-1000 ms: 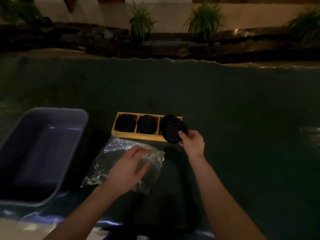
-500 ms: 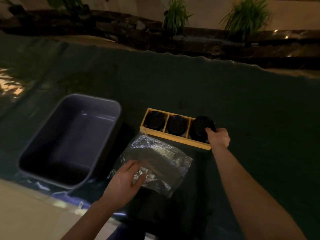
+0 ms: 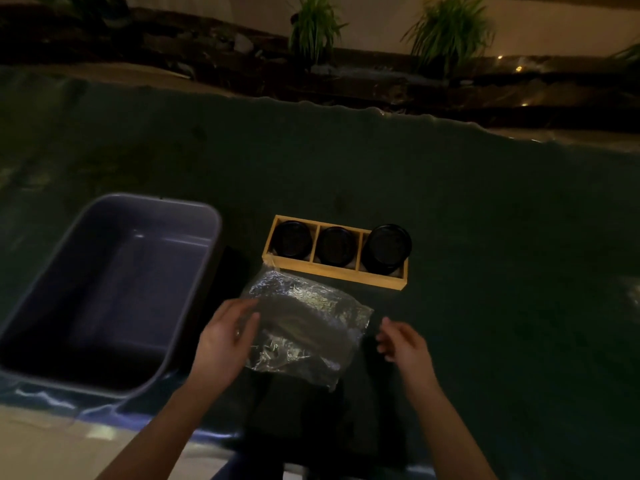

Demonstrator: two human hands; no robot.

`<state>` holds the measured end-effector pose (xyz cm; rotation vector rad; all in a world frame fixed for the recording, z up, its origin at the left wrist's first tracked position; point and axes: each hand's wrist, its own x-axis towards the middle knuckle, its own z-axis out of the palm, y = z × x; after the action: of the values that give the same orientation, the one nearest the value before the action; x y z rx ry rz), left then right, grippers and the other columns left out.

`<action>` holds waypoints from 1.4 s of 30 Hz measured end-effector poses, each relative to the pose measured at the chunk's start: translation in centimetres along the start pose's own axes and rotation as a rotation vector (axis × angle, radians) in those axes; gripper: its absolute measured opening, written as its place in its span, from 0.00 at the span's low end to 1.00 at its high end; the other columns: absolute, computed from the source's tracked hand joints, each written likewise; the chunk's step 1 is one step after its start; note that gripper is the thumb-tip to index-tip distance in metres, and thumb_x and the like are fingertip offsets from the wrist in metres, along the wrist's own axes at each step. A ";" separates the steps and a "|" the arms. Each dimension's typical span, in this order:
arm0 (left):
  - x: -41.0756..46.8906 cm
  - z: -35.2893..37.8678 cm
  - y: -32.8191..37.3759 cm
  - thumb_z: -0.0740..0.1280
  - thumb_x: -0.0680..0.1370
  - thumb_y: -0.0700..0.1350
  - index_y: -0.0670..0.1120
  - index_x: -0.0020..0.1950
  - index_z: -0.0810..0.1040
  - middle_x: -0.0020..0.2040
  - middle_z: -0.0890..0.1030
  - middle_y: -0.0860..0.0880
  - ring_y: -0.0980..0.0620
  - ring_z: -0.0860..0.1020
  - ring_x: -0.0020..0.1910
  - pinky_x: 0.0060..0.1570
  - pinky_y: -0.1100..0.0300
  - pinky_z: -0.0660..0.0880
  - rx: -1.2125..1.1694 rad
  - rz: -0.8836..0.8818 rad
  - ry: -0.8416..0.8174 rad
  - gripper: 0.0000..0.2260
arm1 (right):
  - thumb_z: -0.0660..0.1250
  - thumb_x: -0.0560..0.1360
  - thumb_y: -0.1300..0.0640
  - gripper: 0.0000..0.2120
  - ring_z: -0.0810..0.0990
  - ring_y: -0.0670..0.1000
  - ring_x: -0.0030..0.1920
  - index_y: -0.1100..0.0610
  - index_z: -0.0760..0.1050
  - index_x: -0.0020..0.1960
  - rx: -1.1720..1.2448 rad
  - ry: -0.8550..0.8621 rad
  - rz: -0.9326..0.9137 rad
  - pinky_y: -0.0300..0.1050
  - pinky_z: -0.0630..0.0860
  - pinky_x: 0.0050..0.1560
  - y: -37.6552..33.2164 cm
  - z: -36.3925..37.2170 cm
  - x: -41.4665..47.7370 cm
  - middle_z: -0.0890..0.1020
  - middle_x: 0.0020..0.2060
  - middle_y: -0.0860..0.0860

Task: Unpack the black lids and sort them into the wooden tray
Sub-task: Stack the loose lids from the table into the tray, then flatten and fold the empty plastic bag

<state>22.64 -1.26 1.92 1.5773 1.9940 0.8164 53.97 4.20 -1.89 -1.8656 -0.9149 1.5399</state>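
Released since half a second ago, the third black lid (image 3: 387, 247) now leans in the right compartment of the wooden tray (image 3: 332, 274), beside two others. Near it, the right hand (image 3: 406, 344) hovers empty, fingers loosely spread, just right of the crinkled plastic bag (image 3: 304, 336). On the bag's left edge rests the left hand (image 3: 227, 341), fingers flat. A grey bin (image 3: 204, 271) sits left.

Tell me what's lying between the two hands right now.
In the head view, the clear plastic bag lies between them: the left hand rests on its near-left edge, the right hand hovers just off its right edge.
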 end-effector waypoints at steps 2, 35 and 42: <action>2.2 -0.1 -0.8 0.69 0.81 0.43 0.41 0.67 0.79 0.62 0.80 0.43 0.46 0.82 0.56 0.58 0.47 0.80 0.003 -0.117 0.020 0.15 | 0.67 0.79 0.42 0.18 0.86 0.54 0.46 0.56 0.84 0.50 0.054 -0.084 0.007 0.49 0.78 0.49 1.3 0.9 -2.7 0.89 0.46 0.56; 9.3 -7.4 9.1 0.70 0.79 0.47 0.40 0.55 0.82 0.51 0.87 0.41 0.44 0.86 0.49 0.56 0.45 0.82 -1.053 -0.366 0.006 0.11 | 0.71 0.73 0.57 0.06 0.86 0.49 0.56 0.51 0.86 0.46 0.142 -0.030 -0.645 0.36 0.80 0.57 -5.7 -2.0 -13.1 0.88 0.52 0.52; 9.5 -10.1 13.2 0.68 0.81 0.45 0.44 0.48 0.81 0.40 0.86 0.48 0.48 0.87 0.42 0.42 0.56 0.84 -0.933 -0.116 0.140 0.06 | 0.68 0.74 0.54 0.08 0.85 0.54 0.57 0.52 0.87 0.46 0.135 -0.087 -0.608 0.41 0.81 0.57 -7.7 -3.8 -13.3 0.87 0.52 0.53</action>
<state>22.77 8.51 18.38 0.8599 1.3949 1.5354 54.96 -1.45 12.82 -1.2662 -1.2400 1.2653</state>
